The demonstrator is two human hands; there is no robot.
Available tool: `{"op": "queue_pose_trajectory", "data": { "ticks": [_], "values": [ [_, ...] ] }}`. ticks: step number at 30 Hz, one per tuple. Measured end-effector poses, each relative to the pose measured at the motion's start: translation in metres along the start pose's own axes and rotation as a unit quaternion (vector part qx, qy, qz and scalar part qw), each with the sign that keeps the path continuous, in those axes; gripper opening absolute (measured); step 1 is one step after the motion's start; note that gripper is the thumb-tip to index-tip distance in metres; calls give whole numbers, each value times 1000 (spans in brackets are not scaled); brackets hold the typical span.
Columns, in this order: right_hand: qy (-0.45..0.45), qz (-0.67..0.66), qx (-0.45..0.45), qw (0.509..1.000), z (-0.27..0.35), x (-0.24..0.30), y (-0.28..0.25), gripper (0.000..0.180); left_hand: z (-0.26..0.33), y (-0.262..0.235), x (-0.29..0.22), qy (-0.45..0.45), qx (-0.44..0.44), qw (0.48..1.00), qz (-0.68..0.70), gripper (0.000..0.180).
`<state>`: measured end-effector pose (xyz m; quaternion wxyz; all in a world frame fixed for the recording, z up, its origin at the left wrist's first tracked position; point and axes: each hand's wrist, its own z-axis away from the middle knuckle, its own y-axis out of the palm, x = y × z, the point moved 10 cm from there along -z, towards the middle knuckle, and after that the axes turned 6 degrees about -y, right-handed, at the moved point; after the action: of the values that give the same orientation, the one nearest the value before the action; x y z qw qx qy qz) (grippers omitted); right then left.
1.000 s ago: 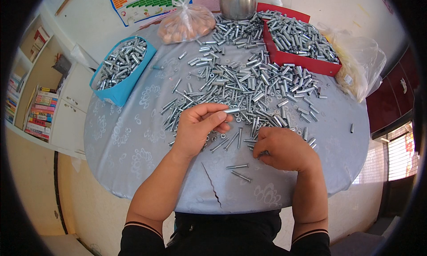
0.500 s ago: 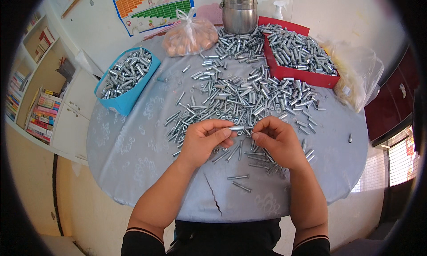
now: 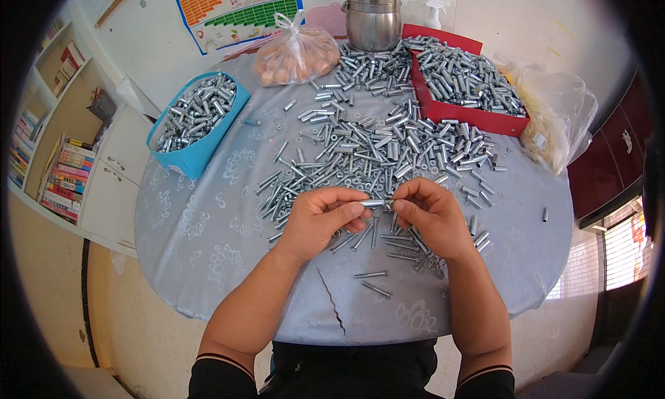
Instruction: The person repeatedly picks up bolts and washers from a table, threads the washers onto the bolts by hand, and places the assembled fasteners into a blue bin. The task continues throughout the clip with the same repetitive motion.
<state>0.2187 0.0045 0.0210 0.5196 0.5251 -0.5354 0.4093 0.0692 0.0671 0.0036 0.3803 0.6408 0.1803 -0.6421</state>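
My left hand (image 3: pixel 320 217) pinches a silver metal sleeve (image 3: pixel 373 203), held level above the near edge of a heap of hardware (image 3: pixel 367 149). My right hand (image 3: pixel 435 217) is closed at the sleeve's right end, its thumb and forefinger pinching a small part that I cannot make out. The two hands almost meet there. Sleeves, long bolts, nuts and washers lie mixed in the heap. Loose bolts (image 3: pixel 370 275) rest on the cloth between my forearms, and more lie under my right hand.
A blue box (image 3: pixel 220 137) full of assembled anchor bolts stands at left. At the back right is a full red box (image 3: pixel 478 122). Behind the heap are a bag of eggs (image 3: pixel 296 58) and a steel pot (image 3: pixel 374 21); a clear plastic bag (image 3: pixel 557 115) sits at right.
My right hand's fingers have come in against the sleeve's right end. The sleeve has tilted slightly to level and shifted a little right. The rest looks the same.
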Motion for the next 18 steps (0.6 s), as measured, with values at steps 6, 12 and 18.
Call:
{"op": "queue_pose_trajectory", "data": {
  "ticks": [6, 12, 18],
  "values": [
    [23, 27, -5, 999, 2, 1, -1, 12, -1, 1, 1, -5, 7, 1000, -7, 22],
    [21, 35, -3, 999, 1, -3, -6, 13, 0, 0, 3, -13, -2, 1000, -3, 22],
    [63, -51, 2, 997, 3, -9, -4, 14, 2, 5, 4, -39, 8, 999, 6, 23]
  ]
}}
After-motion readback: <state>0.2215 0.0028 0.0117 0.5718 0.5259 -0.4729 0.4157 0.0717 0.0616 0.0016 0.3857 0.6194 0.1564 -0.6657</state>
